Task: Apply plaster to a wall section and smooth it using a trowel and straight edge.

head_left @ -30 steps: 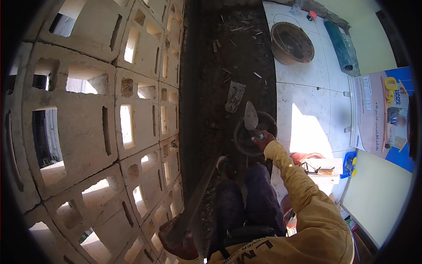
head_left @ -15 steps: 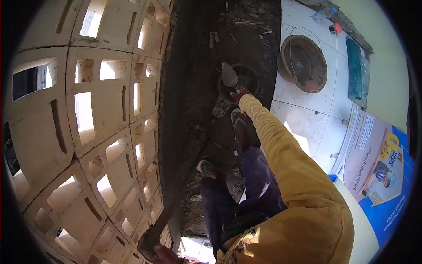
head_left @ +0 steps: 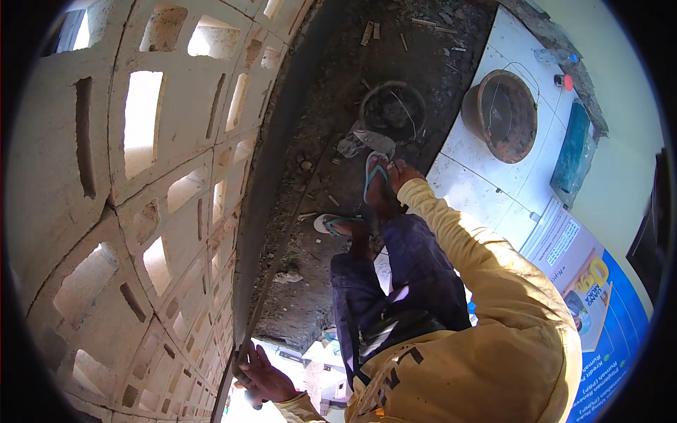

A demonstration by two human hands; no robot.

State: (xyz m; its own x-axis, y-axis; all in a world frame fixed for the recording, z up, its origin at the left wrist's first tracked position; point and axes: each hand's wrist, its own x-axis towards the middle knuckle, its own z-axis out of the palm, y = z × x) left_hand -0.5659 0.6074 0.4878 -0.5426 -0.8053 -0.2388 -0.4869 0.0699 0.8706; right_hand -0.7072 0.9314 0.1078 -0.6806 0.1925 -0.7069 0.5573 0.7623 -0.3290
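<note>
My right hand (head_left: 403,174) is closed round the handle of a trowel, above my right foot. The trowel's grey blade (head_left: 374,141) points up and left, just below a dark bucket (head_left: 393,92) on the dirt. My left hand (head_left: 268,377) is low in the picture beside the pierced block wall (head_left: 190,155). Its fingers are apart, and the fingertips touch or nearly touch a long, narrow, dark strip (head_left: 259,310) slanting up along the wall's foot. The exact contact cannot be made out.
A brown, wide-mouthed bucket (head_left: 486,116) with a wire handle stands on the white tiles (head_left: 469,176) at right. Beyond it lie a teal roll (head_left: 570,151), a red-capped item (head_left: 564,82) and a clear bottle (head_left: 553,56). A blue-and-white banner (head_left: 599,282) leans at right. Crumpled plastic (head_left: 350,146) lies near my feet.
My right hand and the trowel have come back from over the dark bucket toward my foot. My left hand shows more fully, its fingers spread. The whole view has shifted and turned.
</note>
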